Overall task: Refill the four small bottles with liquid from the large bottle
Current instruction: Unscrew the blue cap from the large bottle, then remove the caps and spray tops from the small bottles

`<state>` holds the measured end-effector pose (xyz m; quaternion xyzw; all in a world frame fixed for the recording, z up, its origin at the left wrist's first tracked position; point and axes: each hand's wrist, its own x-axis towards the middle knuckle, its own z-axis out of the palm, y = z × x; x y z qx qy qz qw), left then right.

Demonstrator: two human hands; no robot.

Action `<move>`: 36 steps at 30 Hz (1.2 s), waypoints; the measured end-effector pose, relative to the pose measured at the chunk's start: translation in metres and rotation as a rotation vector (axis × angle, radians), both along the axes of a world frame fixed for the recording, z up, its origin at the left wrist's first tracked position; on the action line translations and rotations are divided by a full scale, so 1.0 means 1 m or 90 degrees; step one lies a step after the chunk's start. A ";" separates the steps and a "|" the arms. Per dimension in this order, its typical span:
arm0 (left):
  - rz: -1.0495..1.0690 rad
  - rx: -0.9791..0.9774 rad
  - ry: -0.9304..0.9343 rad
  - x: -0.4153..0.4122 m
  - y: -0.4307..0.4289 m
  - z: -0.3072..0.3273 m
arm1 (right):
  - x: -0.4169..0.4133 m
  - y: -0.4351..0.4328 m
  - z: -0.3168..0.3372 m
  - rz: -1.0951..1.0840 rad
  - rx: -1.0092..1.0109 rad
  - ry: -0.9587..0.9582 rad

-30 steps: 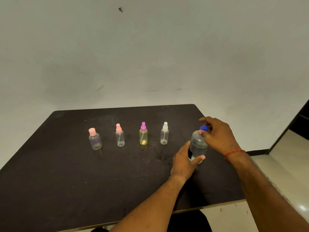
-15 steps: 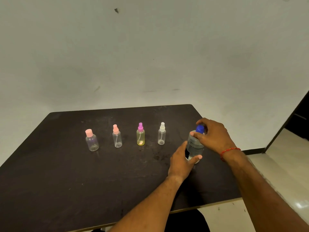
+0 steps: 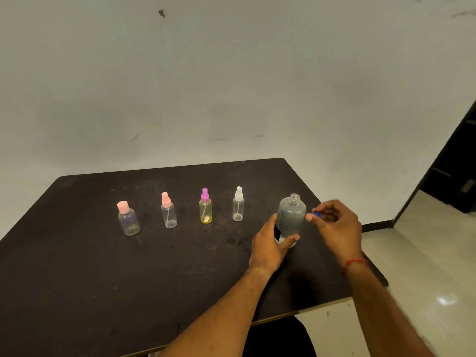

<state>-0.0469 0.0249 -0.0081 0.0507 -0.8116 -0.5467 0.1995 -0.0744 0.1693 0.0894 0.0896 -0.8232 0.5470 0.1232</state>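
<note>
The large clear bottle (image 3: 291, 215) stands upright on the dark table (image 3: 103, 266), its threaded neck uncovered. My left hand (image 3: 270, 246) grips its lower body. My right hand (image 3: 334, 228) holds the blue cap (image 3: 316, 215) in its fingertips just right of the bottle's shoulder. To the left stand four small bottles in a row: a pink flip-cap bottle (image 3: 128, 219), a pink-spray bottle (image 3: 168, 211), a yellow bottle with a purple sprayer (image 3: 205, 207) and a white-spray bottle (image 3: 238, 204), all capped.
A pale wall rises behind the table. The table's right edge (image 3: 371, 256) lies close to my right wrist, with tiled floor (image 3: 425, 253) beyond. A dark doorway (image 3: 456, 176) opens at the far right.
My right hand has taken the blue cap off the large bottle and moved it right and down, away from the neck. My left hand has kept its grip on the bottle.
</note>
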 end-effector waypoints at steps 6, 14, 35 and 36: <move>0.003 -0.016 -0.012 0.003 -0.001 -0.001 | 0.028 0.005 -0.048 -0.016 -0.044 -0.127; 0.047 -0.023 -0.036 0.018 -0.013 -0.007 | 0.039 0.006 -0.075 0.011 0.035 -0.170; 0.166 -0.037 0.016 0.058 -0.099 -0.014 | 0.066 -0.016 -0.076 0.033 0.115 0.168; 0.171 -0.038 0.018 0.056 -0.102 -0.014 | 0.069 -0.024 -0.074 0.058 0.120 0.178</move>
